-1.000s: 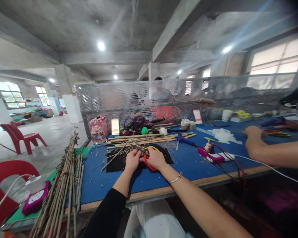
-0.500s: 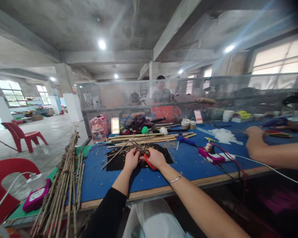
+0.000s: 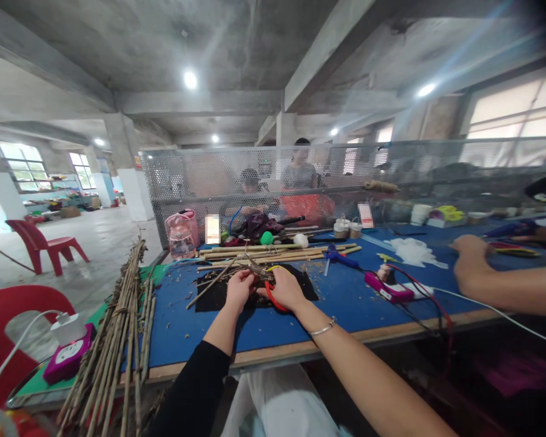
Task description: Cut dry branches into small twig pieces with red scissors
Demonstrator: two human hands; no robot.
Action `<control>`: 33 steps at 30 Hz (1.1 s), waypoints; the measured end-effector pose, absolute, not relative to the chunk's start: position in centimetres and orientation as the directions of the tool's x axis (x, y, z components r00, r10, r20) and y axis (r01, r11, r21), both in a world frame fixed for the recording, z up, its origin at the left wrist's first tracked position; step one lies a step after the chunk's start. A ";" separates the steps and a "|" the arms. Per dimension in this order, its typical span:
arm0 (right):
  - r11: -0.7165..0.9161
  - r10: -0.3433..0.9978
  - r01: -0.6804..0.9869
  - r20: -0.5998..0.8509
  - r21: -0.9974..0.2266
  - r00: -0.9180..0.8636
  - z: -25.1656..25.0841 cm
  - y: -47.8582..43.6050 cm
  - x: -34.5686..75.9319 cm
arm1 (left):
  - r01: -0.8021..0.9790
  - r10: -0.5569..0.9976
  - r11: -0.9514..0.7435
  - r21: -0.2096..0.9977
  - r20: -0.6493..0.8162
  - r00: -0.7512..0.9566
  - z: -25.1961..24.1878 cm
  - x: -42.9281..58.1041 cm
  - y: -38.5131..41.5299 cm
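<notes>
My right hand (image 3: pixel 289 290) is closed around scissors (image 3: pixel 273 296) with red and yellow handles, their dark blades pointing away to the left. Close beside the blades, my left hand (image 3: pixel 239 291) has its fingertips pinched together. They seem to hold a piece of dry twig, mostly hidden by the fingers. Both hands are over a black cloth (image 3: pixel 204 302) strewn with cut bits and chips. A thin stick (image 3: pixel 212 285) lies slanted across the cloth's left side. Behind it, several long pale sticks (image 3: pixel 227 249) lie across the table.
A bundle of long sticks (image 3: pixel 116 340) leans at the table's left, near a purple power strip (image 3: pixel 68 358). At right are a blue glue gun (image 3: pixel 341 258), another purple power strip (image 3: pixel 389 288), cables and a co-worker's arm (image 3: pixel 505 282). A mesh partition (image 3: pixel 191 176) stands behind.
The scissors and both hands have shifted slightly; the yellow handle shows more above my right hand. The camera view has moved a little. The co-worker's arm stays nearly in place.
</notes>
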State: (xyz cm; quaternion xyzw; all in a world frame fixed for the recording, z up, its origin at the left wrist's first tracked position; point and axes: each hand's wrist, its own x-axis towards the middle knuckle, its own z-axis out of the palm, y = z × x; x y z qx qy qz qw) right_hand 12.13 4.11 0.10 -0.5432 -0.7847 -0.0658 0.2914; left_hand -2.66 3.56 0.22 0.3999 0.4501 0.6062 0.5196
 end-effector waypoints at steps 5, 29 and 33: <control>0.426 0.800 0.887 0.533 -0.178 -0.277 0.2 3.9 12.0 | -0.194 0.989 -0.117 0.974 0.096 -0.111 0.0 -2.6 3.5; 0.324 0.901 0.914 0.374 -0.244 -0.219 1.0 3.2 11.9 | 0.208 0.946 -0.271 0.940 0.300 -0.123 0.1 -3.1 3.3; 0.309 0.912 0.916 0.354 -0.255 -0.209 1.2 3.1 12.0 | 0.303 0.933 -0.296 0.906 0.342 -0.111 0.5 -3.0 2.9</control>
